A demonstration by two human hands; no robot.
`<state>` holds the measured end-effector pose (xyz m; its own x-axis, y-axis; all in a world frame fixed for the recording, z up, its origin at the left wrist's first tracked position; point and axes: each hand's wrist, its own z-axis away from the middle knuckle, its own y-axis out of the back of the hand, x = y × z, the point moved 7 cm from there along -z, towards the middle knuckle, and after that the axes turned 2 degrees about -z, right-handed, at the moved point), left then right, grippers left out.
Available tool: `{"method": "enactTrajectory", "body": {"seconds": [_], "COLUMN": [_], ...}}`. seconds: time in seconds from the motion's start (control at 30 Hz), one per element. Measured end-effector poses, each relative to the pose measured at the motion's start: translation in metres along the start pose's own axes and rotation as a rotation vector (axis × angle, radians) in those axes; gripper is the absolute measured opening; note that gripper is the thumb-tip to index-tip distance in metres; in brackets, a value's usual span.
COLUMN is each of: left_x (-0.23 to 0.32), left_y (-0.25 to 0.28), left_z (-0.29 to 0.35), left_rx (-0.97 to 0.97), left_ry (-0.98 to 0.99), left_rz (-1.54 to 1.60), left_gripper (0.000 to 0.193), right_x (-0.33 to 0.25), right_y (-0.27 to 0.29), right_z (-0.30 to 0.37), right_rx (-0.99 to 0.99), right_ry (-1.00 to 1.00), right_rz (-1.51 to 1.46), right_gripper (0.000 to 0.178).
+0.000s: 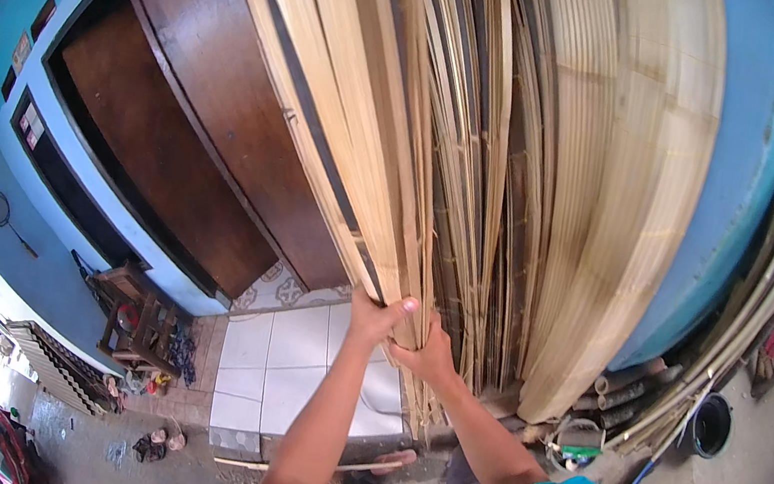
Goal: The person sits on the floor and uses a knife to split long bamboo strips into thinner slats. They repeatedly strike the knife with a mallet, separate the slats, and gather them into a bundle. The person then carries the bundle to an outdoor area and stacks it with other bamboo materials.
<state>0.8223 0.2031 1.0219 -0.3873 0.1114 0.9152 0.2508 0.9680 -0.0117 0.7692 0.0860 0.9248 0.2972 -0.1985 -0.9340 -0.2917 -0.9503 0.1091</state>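
A tall bundle of pale bamboo strips (357,126) stands upright before me, leaning up past the top of the view. My left hand (378,320) is wrapped round its lower part, thumb across the front. Just to the right and slightly lower, my right hand (428,352) grips the same bundle from its other side. The strips' lower ends reach down near the edge of the white tiled step (290,391). Close behind, more thin bamboo strips (477,185) lean on the wall, with wider pale slats (648,182) to their right.
A brown wooden door (233,66) is at the left. Long bamboo poles (752,300), a black bucket (711,425) and a pail with something green (576,444) are at the right. A wooden chair (137,319) stands beyond the step. A stick (311,468) lies near my feet.
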Motion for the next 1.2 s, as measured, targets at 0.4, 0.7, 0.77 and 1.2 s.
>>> {"method": "enactTrajectory", "body": {"seconds": [0.4, 0.7, 0.77, 1.2], "left_x": [-0.17, -0.218, -0.228, -0.256], "left_y": [0.014, 0.033, 0.04, 0.042], "left_z": [-0.195, -0.229, -0.221, -0.209], "left_rx": [0.145, 0.231, 0.274, 0.109], "left_ry": [0.153, 0.085, 0.091, 0.4], "left_rz": [-0.093, 0.116, 0.107, 0.175], "left_gripper": [0.07, 0.099, 0.106, 0.125], "right_x": [0.127, 0.188, 0.204, 0.245], "right_y": [-0.015, 0.117, 0.106, 0.029], "right_z": [-0.19, -0.241, -0.249, -0.307], "right_rx": [-0.126, 0.485, 0.291, -0.371], "right_ry": [-0.075, 0.053, -0.029, -0.209], "right_rz": [0.284, 0.191, -0.103, -0.704], "right_gripper": [0.104, 0.1, 0.098, 0.097]}}
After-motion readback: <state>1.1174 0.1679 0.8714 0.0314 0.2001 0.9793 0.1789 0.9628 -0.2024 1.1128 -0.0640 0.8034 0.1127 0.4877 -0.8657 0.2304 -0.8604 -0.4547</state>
